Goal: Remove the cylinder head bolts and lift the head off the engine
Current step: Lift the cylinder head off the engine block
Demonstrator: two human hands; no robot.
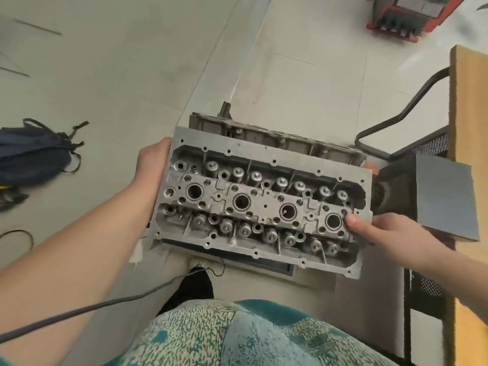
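Head camera shows your left hand (154,165) and right hand (369,229) each closed on an end of the cylinder head (266,204), held above the engine block (277,140). Your right grip is mostly thumb on the rim; the head could tip and drop onto the block.

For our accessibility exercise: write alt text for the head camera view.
Two bare hands, left hand and right hand, grip a grey cylinder head by its ends above the engine block, over a pale floor.
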